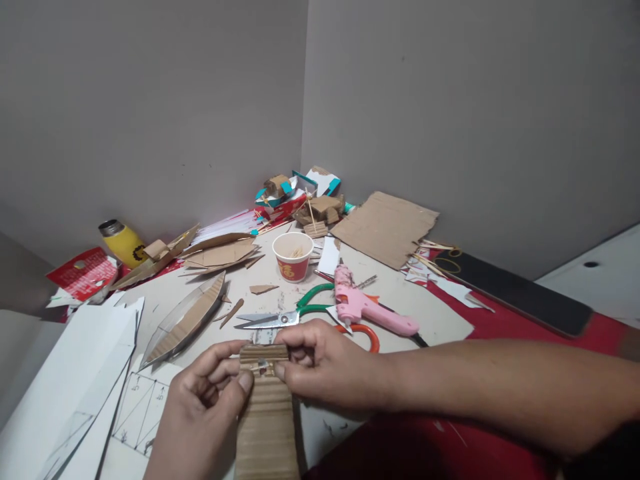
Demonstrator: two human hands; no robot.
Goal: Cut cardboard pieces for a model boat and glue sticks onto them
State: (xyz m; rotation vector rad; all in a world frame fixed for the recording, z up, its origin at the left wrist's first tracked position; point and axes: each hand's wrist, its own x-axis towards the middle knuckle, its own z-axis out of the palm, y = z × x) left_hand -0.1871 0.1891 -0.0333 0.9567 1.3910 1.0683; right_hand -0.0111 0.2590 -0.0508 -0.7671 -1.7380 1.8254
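A long strip of corrugated cardboard stands toward me, its ridges running crosswise. Near its top edge is a small torn or glued spot with a shiny look. My left hand pinches the strip's left edge between thumb and fingers. On the opposite edge, my right hand grips the strip, its thumb beside the shiny spot. Just beyond the hands lie green-handled scissors, blades apart and pointing left. A pink glue gun rests right of them, partly over orange handles.
A paper cup holding thin sticks stands mid-table. Boat-shaped cardboard pieces lie to the left, near a yellow bottle. White sheets cover the left front. A cardboard sheet and a dark flat board lie right.
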